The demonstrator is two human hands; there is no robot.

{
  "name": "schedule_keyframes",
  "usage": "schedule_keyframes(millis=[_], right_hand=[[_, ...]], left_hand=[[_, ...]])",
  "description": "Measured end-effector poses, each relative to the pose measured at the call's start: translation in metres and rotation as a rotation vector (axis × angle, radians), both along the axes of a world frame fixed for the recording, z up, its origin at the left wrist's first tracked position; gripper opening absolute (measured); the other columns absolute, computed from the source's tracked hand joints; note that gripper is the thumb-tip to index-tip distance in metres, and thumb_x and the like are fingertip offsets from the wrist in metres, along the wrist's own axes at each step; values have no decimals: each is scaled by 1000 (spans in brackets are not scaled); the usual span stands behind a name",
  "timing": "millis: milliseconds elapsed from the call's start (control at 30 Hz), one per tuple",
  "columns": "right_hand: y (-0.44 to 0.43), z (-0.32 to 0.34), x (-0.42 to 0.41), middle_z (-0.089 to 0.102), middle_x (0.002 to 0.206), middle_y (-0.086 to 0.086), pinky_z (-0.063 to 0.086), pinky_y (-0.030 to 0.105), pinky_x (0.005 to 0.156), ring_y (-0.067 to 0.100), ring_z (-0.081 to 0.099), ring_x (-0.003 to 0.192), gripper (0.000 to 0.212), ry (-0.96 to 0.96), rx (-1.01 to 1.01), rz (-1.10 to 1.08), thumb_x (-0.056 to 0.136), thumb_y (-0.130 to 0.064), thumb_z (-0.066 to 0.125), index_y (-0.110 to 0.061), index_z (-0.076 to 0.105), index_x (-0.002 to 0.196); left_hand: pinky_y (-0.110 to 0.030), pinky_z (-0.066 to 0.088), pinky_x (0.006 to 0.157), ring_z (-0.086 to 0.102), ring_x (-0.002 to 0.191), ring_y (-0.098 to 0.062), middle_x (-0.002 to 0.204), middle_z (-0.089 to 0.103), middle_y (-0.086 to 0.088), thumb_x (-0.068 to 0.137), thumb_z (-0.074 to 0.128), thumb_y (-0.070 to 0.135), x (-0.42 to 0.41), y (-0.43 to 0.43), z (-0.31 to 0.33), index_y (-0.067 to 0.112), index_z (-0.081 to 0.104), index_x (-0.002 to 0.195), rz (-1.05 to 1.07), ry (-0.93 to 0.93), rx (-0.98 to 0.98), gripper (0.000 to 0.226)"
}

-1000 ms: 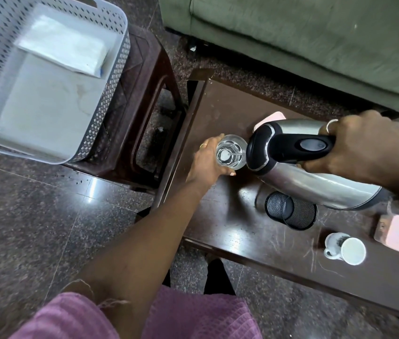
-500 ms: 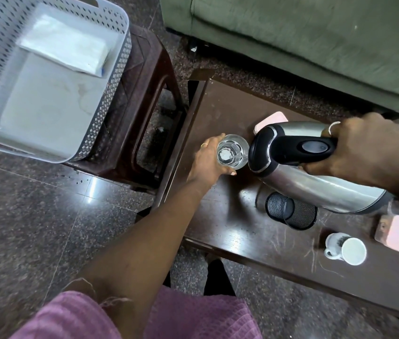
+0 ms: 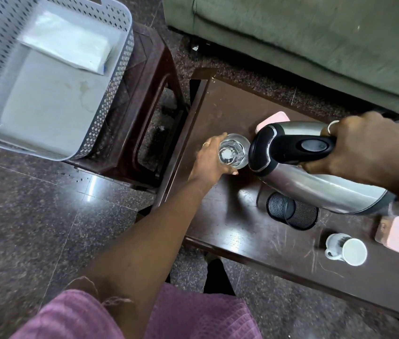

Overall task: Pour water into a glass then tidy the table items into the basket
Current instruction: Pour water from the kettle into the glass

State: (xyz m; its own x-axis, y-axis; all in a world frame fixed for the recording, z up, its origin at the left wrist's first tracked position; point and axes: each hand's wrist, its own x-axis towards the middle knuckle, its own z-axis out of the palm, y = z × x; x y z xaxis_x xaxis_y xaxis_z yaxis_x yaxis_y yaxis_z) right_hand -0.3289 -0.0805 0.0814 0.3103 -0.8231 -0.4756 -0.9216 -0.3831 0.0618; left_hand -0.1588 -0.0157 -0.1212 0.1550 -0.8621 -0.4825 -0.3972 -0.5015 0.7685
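Left hand [image 3: 209, 160]: fingers wrapped round the glass [image 3: 233, 154] on the table [image 3: 227, 223].
Right hand [image 3: 365, 149]: squeezing the kettle [image 3: 316, 172] handle, kettle tipped, spout at the glass.
Basket [image 3: 110, 94]: on a stool [image 3: 149, 94].

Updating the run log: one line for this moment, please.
phase: pour | left grip: holds glass on table | right grip: holds kettle tilted to glass

We log mauve waffle-knit sleeve [image 3: 71, 316] at 6 o'clock, frayed; thin ring [image 3: 205, 143] on left grip [image 3: 209, 163], pale ring [image 3: 332, 126] on right grip [image 3: 365, 148].
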Motion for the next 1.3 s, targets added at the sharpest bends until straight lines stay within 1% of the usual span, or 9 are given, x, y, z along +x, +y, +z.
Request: schedule_keyframes(millis=[233, 333, 467, 533, 633, 833, 1000, 1100, 1300], right_hand=[[-2, -3, -1, 59, 79, 19, 34, 32, 62, 39, 60, 79, 44, -14, 4, 5, 42, -67, 47, -29, 43, 65], [-3, -2, 0, 47, 71, 12, 34, 32, 62, 39, 60, 78, 46, -8, 17, 3, 40, -68, 46, -29, 44, 64], [-3, -3, 0, 56, 77, 17, 35, 32, 62, 39, 59, 78, 48, 0, 17, 7, 39, -70, 45, -29, 43, 64], [-3, -2, 1, 46, 67, 11, 35, 31, 62, 37, 57, 73, 50, 1, 21, 3, 38, -70, 44, -28, 46, 66], [-4, -3, 1, 40, 67, 7, 35, 31, 62, 37, 57, 74, 55, 12, 10, 1, 37, -71, 42, -27, 51, 70], [-5, -6, 0, 57, 81, 21, 36, 32, 63, 40, 60, 80, 69, 38, -47, 1, 40, -71, 46, -20, 61, 84], [-5, -6, -2, 42, 69, 10, 37, 32, 62, 39, 59, 77, 59, 14, 6, -7, 37, -71, 43, -24, 54, 71], [-5, -7, -4, 55, 74, 17, 37, 33, 62, 39, 59, 77, 49, -11, 27, -23, 35, -71, 42, -28, 41, 58], [-7, -11, -9, 64, 87, 19, 37, 32, 62, 40, 59, 79, 51, -21, -9, -3, 36, -73, 42, -32, 43, 65]], left_hand=[[-39, 30, 112, 41, 129, -20, 138, 46, -4, 50, 89, 15, 0, 0, 3, 20, 37, 138, -10, -5, -7, 101], [-39, 30, 112, 41, 129, -20, 137, 46, -5, 50, 89, 16, 0, 0, 3, 20, 37, 138, -16, -11, -13, 102], [-38, 30, 111, 42, 128, -20, 137, 46, -5, 49, 89, 16, 0, 0, 2, 19, 38, 137, -20, -16, -19, 101], [-37, 31, 111, 43, 128, -21, 137, 46, -5, 49, 89, 16, 0, 0, 2, 20, 38, 137, -17, -9, -16, 102], [-34, 33, 110, 44, 127, -21, 137, 45, -6, 49, 89, 15, 1, 0, 1, 20, 38, 137, -12, 5, -11, 102], [-33, 32, 110, 44, 127, -20, 137, 46, -6, 49, 89, 15, 1, 0, 2, 19, 38, 137, -15, 6, -23, 101], [-35, 32, 110, 42, 128, -21, 138, 45, -5, 50, 89, 16, 1, 0, 1, 20, 38, 137, -14, 7, -17, 101], [-35, 32, 111, 43, 127, -21, 138, 45, -5, 49, 90, 17, 1, 0, 0, 20, 38, 137, -11, 8, -14, 102], [-36, 33, 110, 44, 126, -21, 137, 46, -5, 49, 89, 16, 1, 1, 0, 20, 38, 137, -7, 16, -18, 102]])
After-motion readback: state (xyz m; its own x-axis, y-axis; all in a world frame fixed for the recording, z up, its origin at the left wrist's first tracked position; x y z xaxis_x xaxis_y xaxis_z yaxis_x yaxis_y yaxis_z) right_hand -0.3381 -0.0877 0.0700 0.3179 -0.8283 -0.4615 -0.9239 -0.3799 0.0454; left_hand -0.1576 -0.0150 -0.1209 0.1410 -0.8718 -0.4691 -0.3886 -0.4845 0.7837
